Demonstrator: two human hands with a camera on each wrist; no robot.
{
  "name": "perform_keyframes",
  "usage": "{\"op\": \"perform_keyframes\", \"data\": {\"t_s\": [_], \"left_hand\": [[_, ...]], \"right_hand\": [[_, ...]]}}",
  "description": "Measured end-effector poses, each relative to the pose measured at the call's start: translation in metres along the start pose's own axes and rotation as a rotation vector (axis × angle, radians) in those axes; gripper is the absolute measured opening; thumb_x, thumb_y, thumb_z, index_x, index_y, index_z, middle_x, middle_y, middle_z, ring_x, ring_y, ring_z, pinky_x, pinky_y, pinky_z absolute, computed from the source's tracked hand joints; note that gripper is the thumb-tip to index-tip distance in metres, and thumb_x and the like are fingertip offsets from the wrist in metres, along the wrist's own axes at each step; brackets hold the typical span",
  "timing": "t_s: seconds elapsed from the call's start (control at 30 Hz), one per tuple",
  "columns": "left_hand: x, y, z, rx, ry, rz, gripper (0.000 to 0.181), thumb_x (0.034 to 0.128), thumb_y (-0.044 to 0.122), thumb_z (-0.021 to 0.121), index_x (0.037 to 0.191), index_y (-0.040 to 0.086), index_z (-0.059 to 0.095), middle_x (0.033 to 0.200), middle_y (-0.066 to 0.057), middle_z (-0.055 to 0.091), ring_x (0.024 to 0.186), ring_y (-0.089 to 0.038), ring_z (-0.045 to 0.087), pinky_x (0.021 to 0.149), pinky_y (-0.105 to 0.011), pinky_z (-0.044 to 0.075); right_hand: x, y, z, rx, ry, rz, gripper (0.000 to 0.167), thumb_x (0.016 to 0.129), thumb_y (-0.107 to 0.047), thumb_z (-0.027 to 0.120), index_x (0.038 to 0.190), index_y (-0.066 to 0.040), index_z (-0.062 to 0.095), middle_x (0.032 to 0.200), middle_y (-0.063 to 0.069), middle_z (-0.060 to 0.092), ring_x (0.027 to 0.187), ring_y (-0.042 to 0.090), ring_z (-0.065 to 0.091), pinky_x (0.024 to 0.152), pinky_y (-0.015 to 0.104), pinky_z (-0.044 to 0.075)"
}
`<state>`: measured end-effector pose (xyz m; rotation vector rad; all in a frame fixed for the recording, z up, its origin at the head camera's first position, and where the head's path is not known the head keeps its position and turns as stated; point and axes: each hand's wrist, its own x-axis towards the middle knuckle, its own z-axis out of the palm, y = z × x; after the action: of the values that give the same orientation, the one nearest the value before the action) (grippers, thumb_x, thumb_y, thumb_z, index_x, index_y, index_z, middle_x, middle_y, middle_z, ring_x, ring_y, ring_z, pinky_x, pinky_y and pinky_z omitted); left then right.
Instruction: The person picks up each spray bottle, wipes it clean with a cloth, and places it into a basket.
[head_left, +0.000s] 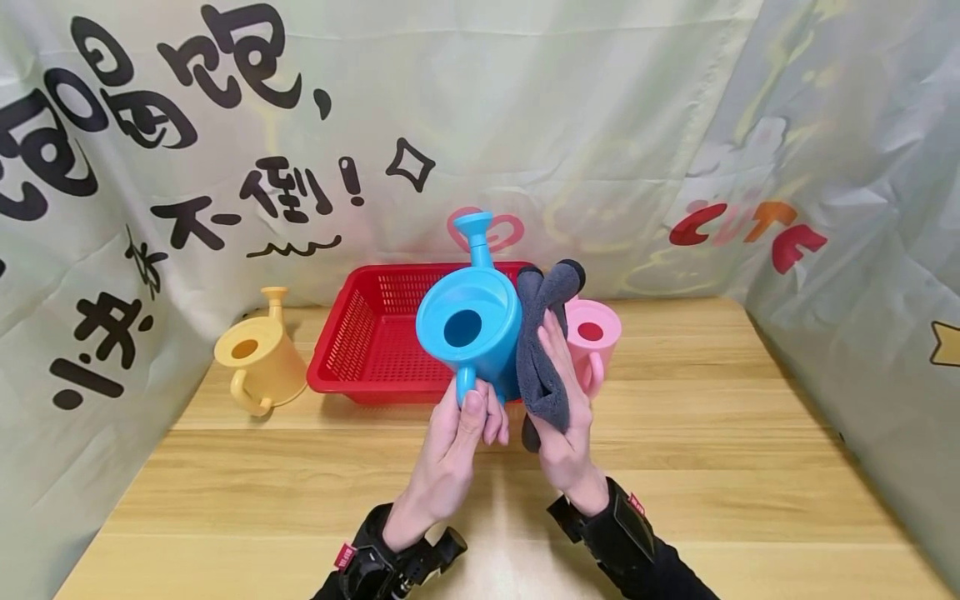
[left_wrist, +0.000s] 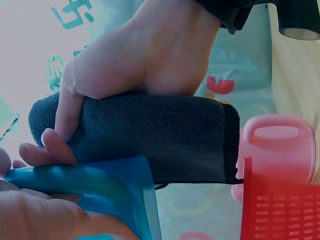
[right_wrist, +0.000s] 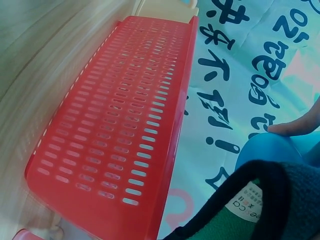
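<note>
In head view, your left hand [head_left: 446, 457] gripped the blue watering can [head_left: 491, 358] by its handle, before the red basket [head_left: 382, 393]; your right hand [head_left: 573, 427], fingers straight, pressed the grey cloth [head_left: 538, 371] against its right side. In left wrist view, strong pressing could twist the can. In right wrist view, the cloth's loose edge could slip.

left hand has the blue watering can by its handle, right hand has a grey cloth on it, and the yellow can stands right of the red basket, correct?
Not quite: the yellow can stands left of the red basket, as the head view shows. The left hand does have the blue watering can by its handle, and the right hand has a grey cloth on it.
</note>
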<state>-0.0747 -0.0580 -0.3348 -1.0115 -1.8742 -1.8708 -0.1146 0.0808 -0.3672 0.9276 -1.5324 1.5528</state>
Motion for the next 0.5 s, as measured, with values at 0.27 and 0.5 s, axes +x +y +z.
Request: {"op": "perform_keyframes", "data": {"t_s": [0.27,0.5], "left_hand": [[0.0,-0.0002,0.0011,-0.007,0.003,0.007,0.023,0.108,0.0,0.026,0.09,-0.001,0.039,0.068,-0.009,0.04,0.065,-0.019,0.052,0.065,-0.029,0.049],[-0.0008,-0.0004,0.001,0.001,0.005,0.005,0.024,0.1081,0.0,0.025,0.089,-0.001,0.039,0.068,-0.009,0.041,0.065,-0.018,0.053,0.064,-0.031,0.049]], "right_hand": [[-0.0005,-0.003,-0.0004,0.004,0.007,0.062,0.08,0.079,0.009,0.041,0.154,-0.021,0.041,0.164,-0.001,0.035,0.156,0.023,0.025,0.129,0.039,0.017],[-0.0011,-0.0041,-0.0002,0.003,0.009,0.094,0.083,0.079,0.01,0.041,0.153,-0.028,0.042,0.163,-0.004,0.035,0.155,0.022,0.026,0.129,0.041,0.017]]}}
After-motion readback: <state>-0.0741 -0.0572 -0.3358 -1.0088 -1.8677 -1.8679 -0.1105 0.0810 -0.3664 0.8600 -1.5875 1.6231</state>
